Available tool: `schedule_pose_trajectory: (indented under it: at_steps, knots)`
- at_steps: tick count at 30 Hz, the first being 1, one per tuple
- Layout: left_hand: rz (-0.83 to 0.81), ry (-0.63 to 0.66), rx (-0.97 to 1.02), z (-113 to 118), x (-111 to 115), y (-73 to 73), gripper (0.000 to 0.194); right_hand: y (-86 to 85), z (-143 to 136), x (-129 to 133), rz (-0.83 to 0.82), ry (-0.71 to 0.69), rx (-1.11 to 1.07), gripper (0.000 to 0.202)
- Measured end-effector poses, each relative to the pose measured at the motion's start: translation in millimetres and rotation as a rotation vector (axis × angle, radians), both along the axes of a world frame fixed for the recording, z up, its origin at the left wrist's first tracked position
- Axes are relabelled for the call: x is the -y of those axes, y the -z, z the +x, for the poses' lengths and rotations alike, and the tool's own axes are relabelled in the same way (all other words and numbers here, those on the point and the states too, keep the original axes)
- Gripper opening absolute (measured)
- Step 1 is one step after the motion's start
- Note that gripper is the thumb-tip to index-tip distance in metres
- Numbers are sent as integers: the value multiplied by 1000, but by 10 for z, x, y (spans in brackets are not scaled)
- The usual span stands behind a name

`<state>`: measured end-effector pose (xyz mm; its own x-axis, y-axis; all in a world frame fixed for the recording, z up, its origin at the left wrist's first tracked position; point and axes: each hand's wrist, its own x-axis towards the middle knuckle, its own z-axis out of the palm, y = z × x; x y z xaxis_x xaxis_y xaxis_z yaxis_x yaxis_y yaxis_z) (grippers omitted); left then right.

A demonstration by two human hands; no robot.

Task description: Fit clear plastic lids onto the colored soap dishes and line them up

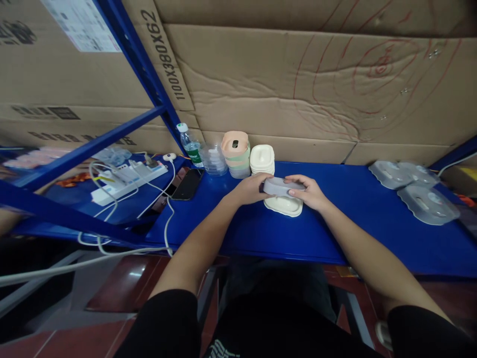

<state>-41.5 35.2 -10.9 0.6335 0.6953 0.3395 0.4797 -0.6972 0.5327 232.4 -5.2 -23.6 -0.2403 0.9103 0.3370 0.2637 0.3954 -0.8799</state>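
Between my two hands is a shallow, translucent whitish plastic piece with rounded corners point(280, 187). My left hand point(254, 189) grips its left end, and my right hand point(307, 191) has fingers and thumb closed on its right end. Just below it, a cream-coloured plastic lid point(285, 207) lies on the blue tabletop; its rear part is hidden by the held piece. Behind my left hand stands a stack of cream lids point(263, 159). Beside that is a taller stack of peach and green plastic pieces point(236, 154), the top one with a dark slot.
Clear plastic cups point(214, 160), a water bottle point(192, 146) and a black phone point(188, 184) sit at the left. Farther left lies a power strip point(128, 181) with white cables. Translucent scalloped plastic pieces point(428, 203) lie at the right. Cardboard point(261, 74) stands behind the blue table point(335, 233).
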Motion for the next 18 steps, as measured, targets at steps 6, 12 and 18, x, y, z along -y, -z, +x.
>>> schedule_pose_trajectory:
  at_steps: [6, 12, 18]
  knots:
    - [68, -197, 104, 14, 16, -84, 22, -51, 9, 53, 105, 5, 4, 89]
    - [67, -191, 107, 66, 98, -63, 58, -54, -5, 46, 170, 349, 12, 45]
    - [282, 90, 102, 124, 145, -87, 102, -30, 86, -88, 62, 443, -216, 40]
